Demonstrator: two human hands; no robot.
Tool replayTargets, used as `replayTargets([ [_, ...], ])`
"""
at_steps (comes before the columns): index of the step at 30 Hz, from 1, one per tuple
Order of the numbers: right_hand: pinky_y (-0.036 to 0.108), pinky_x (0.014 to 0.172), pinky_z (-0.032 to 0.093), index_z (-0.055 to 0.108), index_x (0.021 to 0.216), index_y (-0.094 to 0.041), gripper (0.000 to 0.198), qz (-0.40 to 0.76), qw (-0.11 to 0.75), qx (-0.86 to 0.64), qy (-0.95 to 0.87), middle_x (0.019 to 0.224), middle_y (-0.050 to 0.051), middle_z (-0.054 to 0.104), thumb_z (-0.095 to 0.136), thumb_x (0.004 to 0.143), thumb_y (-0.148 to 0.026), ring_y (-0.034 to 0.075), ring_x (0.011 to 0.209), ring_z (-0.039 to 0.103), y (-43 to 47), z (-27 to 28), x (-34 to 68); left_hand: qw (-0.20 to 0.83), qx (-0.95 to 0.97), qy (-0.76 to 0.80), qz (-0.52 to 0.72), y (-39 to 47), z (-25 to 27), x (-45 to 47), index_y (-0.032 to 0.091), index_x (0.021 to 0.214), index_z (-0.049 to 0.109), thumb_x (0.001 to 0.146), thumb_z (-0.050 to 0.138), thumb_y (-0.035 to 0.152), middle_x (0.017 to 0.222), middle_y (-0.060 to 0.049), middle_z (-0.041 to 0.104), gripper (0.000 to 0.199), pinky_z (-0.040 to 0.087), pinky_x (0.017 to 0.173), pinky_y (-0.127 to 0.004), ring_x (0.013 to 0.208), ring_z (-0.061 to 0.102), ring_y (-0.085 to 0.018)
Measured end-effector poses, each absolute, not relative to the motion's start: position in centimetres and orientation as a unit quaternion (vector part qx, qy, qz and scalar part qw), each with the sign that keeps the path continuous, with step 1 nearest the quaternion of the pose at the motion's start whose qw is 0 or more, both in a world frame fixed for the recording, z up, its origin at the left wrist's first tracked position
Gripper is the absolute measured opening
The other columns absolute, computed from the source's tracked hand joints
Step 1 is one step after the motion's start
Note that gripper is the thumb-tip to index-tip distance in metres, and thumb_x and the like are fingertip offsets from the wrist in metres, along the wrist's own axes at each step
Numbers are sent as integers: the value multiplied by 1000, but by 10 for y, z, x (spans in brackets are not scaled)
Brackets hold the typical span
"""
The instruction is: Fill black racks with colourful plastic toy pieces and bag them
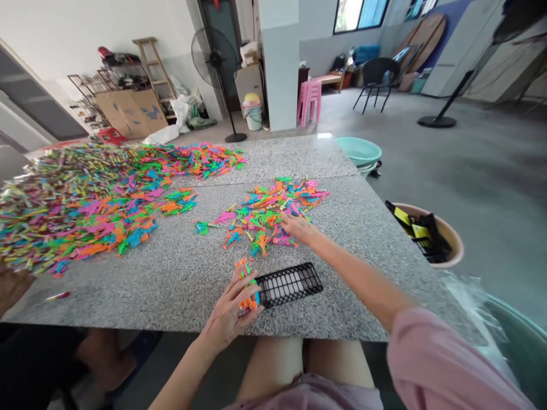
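Observation:
My left hand [234, 304] is closed around a small bunch of bright plastic pieces [248, 304] in orange, green and blue, at the left end of a black lattice basket [314, 279]. The basket lies on the speckled stone table with something white showing inside. My right hand [299, 229] reaches over the near right side of a small heap of similar pieces [260, 213]. Its fingers are stretched out and touch the heap; the fingertips are partly lost among the pieces.
A much larger heap [98, 199] of coloured pieces and shiny wrapped sticks covers the table's left side. Another person's hand [15, 287] rests at the left edge near a lone stick [58, 296]. Right of the table stand a turquoise basin [359, 149] and a tub [455, 239] holding black baskets.

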State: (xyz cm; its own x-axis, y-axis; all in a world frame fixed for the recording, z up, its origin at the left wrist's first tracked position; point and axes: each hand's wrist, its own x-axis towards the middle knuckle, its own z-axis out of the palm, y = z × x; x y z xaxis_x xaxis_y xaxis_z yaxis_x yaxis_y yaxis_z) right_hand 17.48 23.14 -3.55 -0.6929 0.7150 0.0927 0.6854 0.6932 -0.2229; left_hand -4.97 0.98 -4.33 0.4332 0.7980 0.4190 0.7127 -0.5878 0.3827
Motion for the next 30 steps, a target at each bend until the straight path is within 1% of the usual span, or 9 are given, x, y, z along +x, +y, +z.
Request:
replayTargets([
  [4,31,90,50,66,108,-14,25,210,213,-424,-855,109,12,68,45,94,-10,19,99,63,175,-55,186,91,846,440,286,10,-42,-53,19,120,56,94,59,21,141,-15,53,26,42,110,-57,149,21,-33],
  [7,26,78,52,69,98,-19,17,331,248,-423,-806,87,2,72,57,87,-14,16,80,67,128,-71,162,105,850,435,278,11,-41,-57,20,121,56,94,60,22,143,-14,52,28,42,111,-57,149,19,-33],
  [10,24,74,50,70,86,-19,9,376,250,-413,-791,80,1,72,65,80,-15,16,77,68,108,-83,132,111,850,442,264,10,-39,-59,22,122,56,93,61,22,146,-12,49,29,37,114,-60,149,20,-34],
  [15,23,66,44,69,89,-17,12,308,137,-389,-858,78,4,72,63,80,-14,18,73,67,115,-75,110,95,850,449,258,7,-40,-56,21,127,55,94,59,20,152,-11,42,34,37,114,-59,149,19,-34],
  [19,24,63,43,68,105,-17,22,283,117,-362,-881,84,6,72,55,87,-16,19,76,66,112,-64,101,62,864,425,261,10,-39,-57,20,127,54,93,58,19,150,-10,47,34,39,113,-57,150,14,-34],
  [23,22,65,45,68,99,-17,19,311,111,-320,-888,82,3,71,62,82,-11,16,75,65,121,-57,106,60,869,431,235,13,-35,-61,19,122,56,93,59,20,147,-11,50,29,42,113,-54,149,19,-33],
  [25,22,73,48,68,102,-16,24,286,132,-310,-897,92,4,72,62,81,-8,15,81,65,142,-51,112,58,864,440,238,12,-34,-63,19,121,56,94,58,21,145,-11,53,27,44,111,-53,148,23,-32],
  [28,29,86,49,62,121,-15,38,140,151,-333,-920,119,11,66,47,88,-3,19,104,63,185,-37,109,52,862,435,255,10,-36,-61,19,120,56,94,57,21,138,-11,58,26,46,109,-54,147,27,-32],
  [30,32,86,50,64,117,-14,37,69,122,-297,-945,123,13,64,43,90,-2,22,110,60,209,-29,93,47,859,434,265,10,-38,-58,19,118,57,93,57,20,135,-12,61,24,46,109,-55,146,30,-32],
])
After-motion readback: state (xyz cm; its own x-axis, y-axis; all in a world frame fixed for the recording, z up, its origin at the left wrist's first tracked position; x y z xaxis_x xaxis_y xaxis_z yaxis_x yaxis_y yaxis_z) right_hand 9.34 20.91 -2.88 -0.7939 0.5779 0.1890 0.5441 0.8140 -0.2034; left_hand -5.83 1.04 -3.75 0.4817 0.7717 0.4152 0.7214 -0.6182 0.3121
